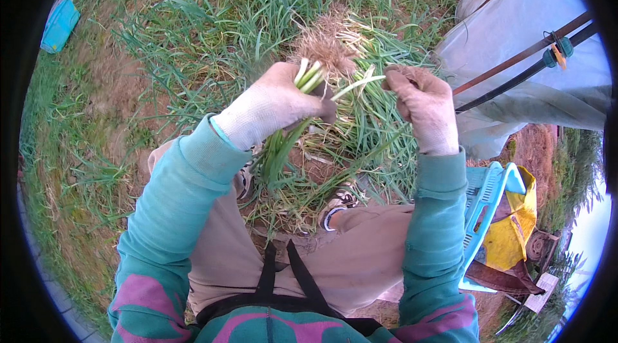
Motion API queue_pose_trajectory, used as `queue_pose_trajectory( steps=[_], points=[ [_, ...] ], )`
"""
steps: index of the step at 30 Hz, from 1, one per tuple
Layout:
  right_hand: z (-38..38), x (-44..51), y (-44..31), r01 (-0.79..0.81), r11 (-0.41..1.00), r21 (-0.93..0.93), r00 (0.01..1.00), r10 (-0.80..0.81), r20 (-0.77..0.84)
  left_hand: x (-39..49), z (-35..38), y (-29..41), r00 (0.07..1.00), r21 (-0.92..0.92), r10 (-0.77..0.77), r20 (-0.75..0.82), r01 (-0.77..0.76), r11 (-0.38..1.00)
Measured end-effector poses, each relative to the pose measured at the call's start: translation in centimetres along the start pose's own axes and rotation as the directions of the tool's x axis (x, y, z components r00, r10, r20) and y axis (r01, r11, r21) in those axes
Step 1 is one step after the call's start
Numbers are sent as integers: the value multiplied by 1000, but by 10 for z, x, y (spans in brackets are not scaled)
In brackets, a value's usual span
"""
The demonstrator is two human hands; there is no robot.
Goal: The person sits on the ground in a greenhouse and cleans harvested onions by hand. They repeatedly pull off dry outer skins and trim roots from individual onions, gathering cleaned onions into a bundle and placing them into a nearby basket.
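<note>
My left hand [277, 101], in a dirty whitish work glove, grips a bunch of green onions [309, 77]. Their white stems point away from me, and the green leaves [285, 150] hang down toward my feet. My right hand [422, 96], gloved too, has its thumb and forefinger closed on the end of a single pale stalk [359, 86] that stretches across from the left hand. Just beyond both hands lies a pile of pulled green onions [376, 116], with a tangle of dry brown roots [326, 46] at its far side.
Growing green leaves [231, 19] cover the ground ahead. Plastic sheeting [512, 48] with a rusty pole [521, 53] and a black pipe [526, 77] stands at right. A light-blue plastic crate [483, 212] and a yellow sack [512, 227] sit by my right arm. Another blue container [60, 24] is far left.
</note>
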State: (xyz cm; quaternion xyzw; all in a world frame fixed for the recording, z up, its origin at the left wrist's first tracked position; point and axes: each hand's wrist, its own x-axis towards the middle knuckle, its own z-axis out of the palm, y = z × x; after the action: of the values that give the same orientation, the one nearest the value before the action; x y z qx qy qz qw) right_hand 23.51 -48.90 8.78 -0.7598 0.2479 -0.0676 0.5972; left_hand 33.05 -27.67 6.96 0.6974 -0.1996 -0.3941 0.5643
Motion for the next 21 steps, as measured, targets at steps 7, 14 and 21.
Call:
queue_pose_trajectory(
  steps=[7, 14, 21],
  points=[
    [32, -3, -14, 150, 986, 72, 984, -142, -105, 3, 4, -1, 1000, -342, 23, 13, -18, 940],
    [50, -7, -8, 504, 862, -51, 859, -507, -77, 2, 5, -2, 1000, -270, 15, 2, -14, 963],
    [37, 11, -16, 442, 897, -23, 837, -422, -348, 0, 2, -2, 1000, -280, 13, 26, -5, 960]
  ],
)
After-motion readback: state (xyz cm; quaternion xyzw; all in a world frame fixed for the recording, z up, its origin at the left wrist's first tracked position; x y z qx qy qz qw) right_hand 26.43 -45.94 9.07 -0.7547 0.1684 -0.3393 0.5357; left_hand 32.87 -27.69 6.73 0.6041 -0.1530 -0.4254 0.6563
